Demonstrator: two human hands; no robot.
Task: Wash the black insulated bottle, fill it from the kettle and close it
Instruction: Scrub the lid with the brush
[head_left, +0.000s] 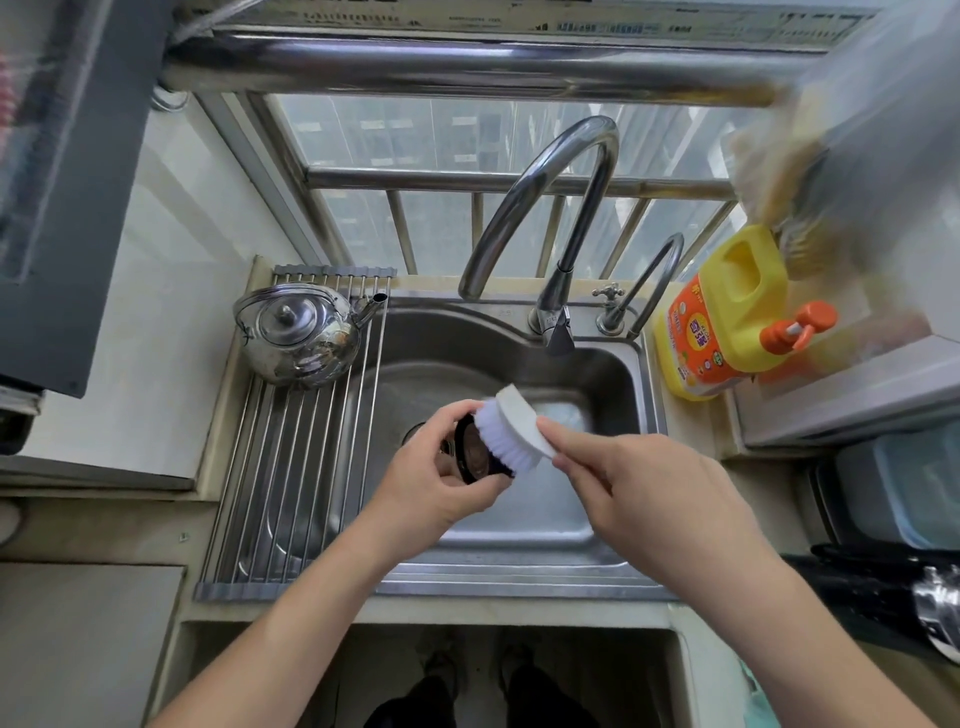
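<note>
Black bottle (474, 453): centre, above sink (519, 535), gripped in left hand (431, 480), open end toward camera. White brush (514, 431): held by right hand (641, 493), bristles on bottle's rim. Kettle (298, 338): 10 o'clock, on rack (283, 499). Yellow detergent jug (727, 322): 2 o'clock.

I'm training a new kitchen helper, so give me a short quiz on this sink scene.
1. True or false: the kettle stands on the drying rack, left of the sink basin.
2. Which hand holds the white brush? A left, B right.
3. Fill in: the left hand grips the black ____ against the bristles.
Key: 1 true; 2 B, the right hand; 3 bottle.
</note>
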